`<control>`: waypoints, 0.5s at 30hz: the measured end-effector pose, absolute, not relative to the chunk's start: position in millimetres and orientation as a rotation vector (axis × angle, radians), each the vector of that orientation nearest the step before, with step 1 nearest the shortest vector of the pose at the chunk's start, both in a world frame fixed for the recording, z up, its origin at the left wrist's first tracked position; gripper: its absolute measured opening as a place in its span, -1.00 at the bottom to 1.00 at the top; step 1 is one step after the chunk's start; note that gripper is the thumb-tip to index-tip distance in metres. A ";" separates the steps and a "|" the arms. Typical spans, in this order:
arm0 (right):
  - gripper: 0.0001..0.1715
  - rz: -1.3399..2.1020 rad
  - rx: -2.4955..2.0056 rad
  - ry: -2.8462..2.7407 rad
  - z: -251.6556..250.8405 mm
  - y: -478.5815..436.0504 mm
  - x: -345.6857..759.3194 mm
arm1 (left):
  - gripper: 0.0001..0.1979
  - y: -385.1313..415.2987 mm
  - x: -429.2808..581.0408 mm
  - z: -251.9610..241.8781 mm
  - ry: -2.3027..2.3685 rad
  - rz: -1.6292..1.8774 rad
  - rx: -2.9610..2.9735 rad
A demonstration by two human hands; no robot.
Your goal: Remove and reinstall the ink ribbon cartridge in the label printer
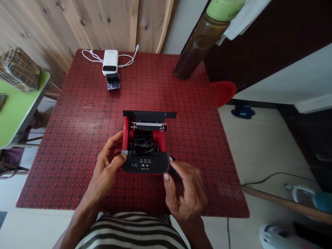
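Observation:
A red and black device (145, 162) sits on the red patterned table (85, 117), its black lid raised at the back. Inside the open bay is a dark, shiny roll (143, 141), with a metal bar behind it. My left hand (107, 166) grips the device's left side, thumb on the grey front corner and fingers along the red wall. At the right front corner is my right hand (185, 186), thumb and forefinger around a dark part at the device's side; what that part is stays partly hidden.
A white power bank (110, 60) with a white cable and a small black piece (112, 81) lie at the table's back left. A tall brown bottle (198, 45) with a green lid stands at the back right. Beyond the left edge is a green table (15, 114).

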State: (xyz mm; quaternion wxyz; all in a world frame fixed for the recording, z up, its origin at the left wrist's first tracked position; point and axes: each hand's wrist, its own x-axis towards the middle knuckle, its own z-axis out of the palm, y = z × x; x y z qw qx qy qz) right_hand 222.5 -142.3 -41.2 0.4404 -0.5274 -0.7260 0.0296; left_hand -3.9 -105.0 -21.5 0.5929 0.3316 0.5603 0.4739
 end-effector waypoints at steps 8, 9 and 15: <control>-0.60 0.008 -1.154 -2.128 10.7 -75.5 229.2 | -0.45 -99.1 -24.7 -44.6 1.186 1.131 0.842; -0.62 0.022 -1.128 -2.209 13.5 -64.4 224.8 | -0.46 -96.9 -27.1 -49.7 1.192 1.150 0.841; -0.77 0.233 -1.214 -2.745 12.6 -20.5 191.3 | -0.55 -92.0 -31.3 -66.6 1.269 1.237 0.894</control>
